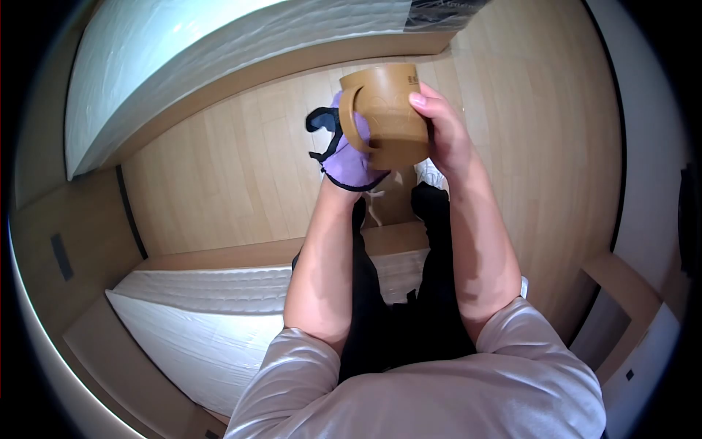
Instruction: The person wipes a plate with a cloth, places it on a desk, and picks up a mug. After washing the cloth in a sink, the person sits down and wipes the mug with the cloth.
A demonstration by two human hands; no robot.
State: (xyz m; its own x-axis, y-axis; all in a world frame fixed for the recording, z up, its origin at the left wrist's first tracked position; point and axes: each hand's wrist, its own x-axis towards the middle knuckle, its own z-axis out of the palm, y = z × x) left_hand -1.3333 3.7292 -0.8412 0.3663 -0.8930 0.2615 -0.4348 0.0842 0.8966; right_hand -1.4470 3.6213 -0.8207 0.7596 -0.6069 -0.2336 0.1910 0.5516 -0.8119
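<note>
A brown mug (398,117) is held up in front of me, its handle on the left side and small dark marks near the rim at right. My right hand (444,135) grips it from the right, thumb on the front of its wall. Purple fabric with black trim (351,162), like a mitt or glove, covers my left hand (347,157) down to the wrist. This covered hand is against or just behind the mug's left side, by the handle. Its fingers are hidden, so I cannot tell how they are placed.
I sit on the edge of a bed with a plastic-wrapped mattress (212,314). Another wrapped mattress on a wooden base (292,69) stands opposite. Light wood floor (219,168) runs between them. At the lower right is a wooden frame piece (621,285).
</note>
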